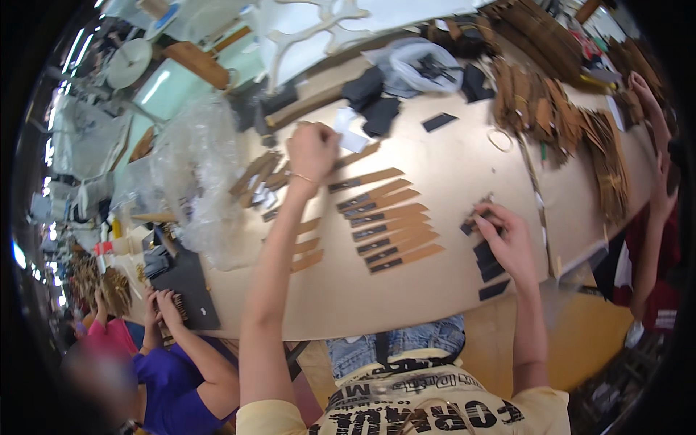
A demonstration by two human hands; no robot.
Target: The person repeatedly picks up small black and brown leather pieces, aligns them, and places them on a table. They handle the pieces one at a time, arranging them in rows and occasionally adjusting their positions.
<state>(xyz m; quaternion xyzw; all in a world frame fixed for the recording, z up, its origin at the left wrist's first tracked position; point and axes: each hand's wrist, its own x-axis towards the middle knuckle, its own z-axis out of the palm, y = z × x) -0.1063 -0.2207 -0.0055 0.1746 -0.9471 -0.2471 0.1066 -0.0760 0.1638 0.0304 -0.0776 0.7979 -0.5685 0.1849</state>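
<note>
Lying partly overlapped, the dark-ended brown strips (399, 213) mid-table (457, 167) could skew if brushed. The left hand (314, 151) is curled, grip hidden; the right hand (507, 238), fingers narrowed, hold unclear, might scatter the dark patches (490, 271) beneath.

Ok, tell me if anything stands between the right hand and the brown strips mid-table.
A small dark piece is at the right hand, on the side facing the brown strips; beyond it, nothing visible stands in the way.
</note>
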